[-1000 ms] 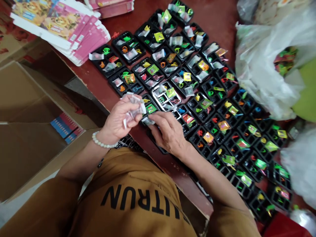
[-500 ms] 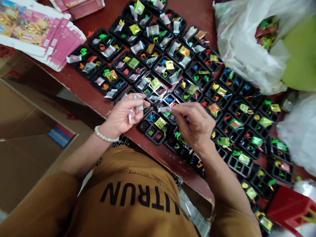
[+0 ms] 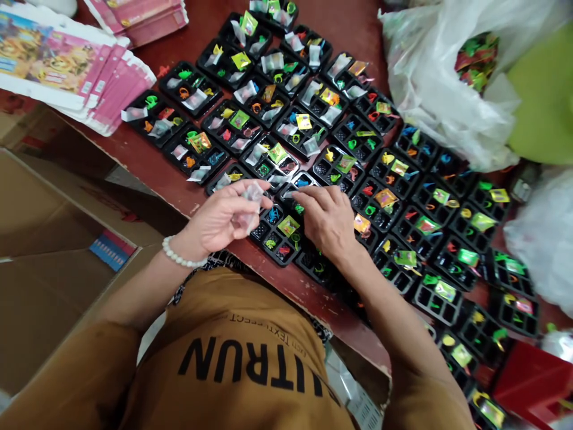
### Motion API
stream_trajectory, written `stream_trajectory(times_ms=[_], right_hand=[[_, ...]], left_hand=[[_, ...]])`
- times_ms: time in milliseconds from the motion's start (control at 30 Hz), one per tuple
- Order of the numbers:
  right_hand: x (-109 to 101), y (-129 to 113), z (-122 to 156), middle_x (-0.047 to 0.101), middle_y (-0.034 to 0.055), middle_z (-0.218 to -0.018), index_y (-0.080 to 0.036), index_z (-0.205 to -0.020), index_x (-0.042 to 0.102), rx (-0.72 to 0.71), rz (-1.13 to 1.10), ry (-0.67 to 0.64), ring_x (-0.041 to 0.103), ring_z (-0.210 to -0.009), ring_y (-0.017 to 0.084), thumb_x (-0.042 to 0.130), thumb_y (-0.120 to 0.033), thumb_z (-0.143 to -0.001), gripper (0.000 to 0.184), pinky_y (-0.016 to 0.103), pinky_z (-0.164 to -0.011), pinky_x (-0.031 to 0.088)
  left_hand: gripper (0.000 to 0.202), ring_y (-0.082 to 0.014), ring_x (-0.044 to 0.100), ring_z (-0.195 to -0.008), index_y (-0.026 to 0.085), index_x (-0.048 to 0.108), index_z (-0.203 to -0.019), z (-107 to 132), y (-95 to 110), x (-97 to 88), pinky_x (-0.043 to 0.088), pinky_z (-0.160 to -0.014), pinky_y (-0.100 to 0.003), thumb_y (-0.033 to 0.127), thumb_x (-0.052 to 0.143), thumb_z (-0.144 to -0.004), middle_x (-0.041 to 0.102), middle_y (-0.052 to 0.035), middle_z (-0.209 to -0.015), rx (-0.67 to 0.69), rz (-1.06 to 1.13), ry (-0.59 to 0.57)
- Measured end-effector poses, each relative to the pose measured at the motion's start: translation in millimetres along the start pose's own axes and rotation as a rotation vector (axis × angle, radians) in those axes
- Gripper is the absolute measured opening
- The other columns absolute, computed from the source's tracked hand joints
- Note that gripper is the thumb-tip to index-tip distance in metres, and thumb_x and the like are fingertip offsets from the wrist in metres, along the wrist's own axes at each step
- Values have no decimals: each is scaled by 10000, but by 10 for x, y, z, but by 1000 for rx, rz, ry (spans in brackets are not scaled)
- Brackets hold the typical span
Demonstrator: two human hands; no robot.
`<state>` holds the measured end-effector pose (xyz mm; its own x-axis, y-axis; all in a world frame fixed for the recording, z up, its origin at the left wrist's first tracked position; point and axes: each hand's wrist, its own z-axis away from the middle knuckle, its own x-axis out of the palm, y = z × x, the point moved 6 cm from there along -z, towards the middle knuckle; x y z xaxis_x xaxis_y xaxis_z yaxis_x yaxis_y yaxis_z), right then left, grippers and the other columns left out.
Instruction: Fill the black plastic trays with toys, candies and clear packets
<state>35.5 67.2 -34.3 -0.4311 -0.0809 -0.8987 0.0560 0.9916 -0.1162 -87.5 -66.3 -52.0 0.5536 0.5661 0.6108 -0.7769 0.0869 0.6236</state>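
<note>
My left hand (image 3: 226, 215), with a pale bead bracelet at the wrist, is closed around several small translucent packets (image 3: 251, 200) above the table's near edge. My right hand (image 3: 329, 218) reaches down over a black compartment tray (image 3: 283, 190), back of the hand up. Its fingertips pinch a small whitish packet (image 3: 290, 194) at the tray's left compartment; the fingers partly hide the tray. Just below lies another black tray (image 3: 298, 254) holding a blue toy (image 3: 272, 214), a green sachet (image 3: 289, 225) and small coloured toys.
Rows of similar black trays (image 3: 237, 122) cover the dark red table (image 3: 134, 164). Flat pink printed boxes (image 3: 67, 65) lie at the upper left, a white plastic bag (image 3: 430, 77) at the upper right. A red box (image 3: 532, 379) stands lower right; an open carton (image 3: 45, 239) is at the left.
My right hand has moved left and down to the tray, carrying the packet from above it into its left compartment. My left hand stays nearly in place, still holding packets.
</note>
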Motion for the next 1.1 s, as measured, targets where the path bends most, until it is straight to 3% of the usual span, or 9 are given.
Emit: stream_trajectory(times_ms=[100,200,333,500,700,767,867,967,1100], right_hand=[[-183,-187,-18,707,108,-1233,-195,-1343,570,16,-271,71,640,-1085,221,496,-90,-996,369,399,-896,516],[-275,-307,-20,693,116,-1248,-204,-1364,571,13,-444,20,648,-1122,218,557,-153,-1008,360,404,-938,539],[-304,-266,-43,668,113,-1242,-224,-1269,655,45,-619,-113,639,-1155,211,572,-253,-1027,258,391,-959,547],[-246,-144,-138,673,41,-907,-188,-1005,728,97,-801,-175,623,-820,138,713,-413,-950,233,288,-760,515],[-37,-123,-140,664,-2,-745,-169,-920,678,401,-1215,-190,588,-618,99,715,-491,-932,324,241,-592,493],[-65,-116,-126,678,1,-771,-177,-911,674,419,-1150,-127,616,-667,110,727,-483,-923,311,250,-633,512],[-145,-145,-109,695,21,-852,-183,-901,676,288,-909,-53,642,-780,129,702,-405,-956,231,276,-735,524],[-76,-259,-60,689,50,-930,-180,-950,662,75,-709,-140,640,-859,143,566,-274,-1033,158,296,-800,531],[117,-407,17,676,102,-1020,-156,-1052,659,-175,-466,-276,582,-915,183,420,-160,-1059,239,330,-829,517]], left_hand=[[393,-40,424,-410,147,635,-1144,15,-222,154,266,-310,-151,88,718,-764,627,9,-762,-79,-79,-99],[432,-41,362,-364,156,597,-1212,6,-361,308,267,-305,-147,91,670,-791,482,88,-603,-101,-151,-179],[588,-24,392,-359,176,518,-1332,-36,-350,380,288,-311,-147,51,631,-769,566,71,-715,-81,-212,-230],[554,-24,371,-330,174,534,-1262,-20,-261,355,238,-303,-156,25,649,-741,556,73,-670,-137,-221,-359],[475,-31,392,-345,130,625,-1177,30,-186,252,242,-317,-168,57,722,-717,609,29,-671,-173,-161,-306],[403,-17,382,-364,114,659,-1115,29,-143,184,253,-325,-171,64,738,-723,652,-6,-743,-151,-129,-242],[316,-8,413,-414,110,676,-1059,21,18,-4,289,-358,-160,45,720,-753,709,-59,-878,-12,-96,-55],[258,-27,467,-457,139,660,-1043,58,211,-195,346,-403,-150,63,704,-801,711,-44,-861,130,-50,123],[267,-125,655,-646,166,632,-1078,134,332,-275,510,-525,-202,103,702,-828,715,-44,-888,149,-24,173]])
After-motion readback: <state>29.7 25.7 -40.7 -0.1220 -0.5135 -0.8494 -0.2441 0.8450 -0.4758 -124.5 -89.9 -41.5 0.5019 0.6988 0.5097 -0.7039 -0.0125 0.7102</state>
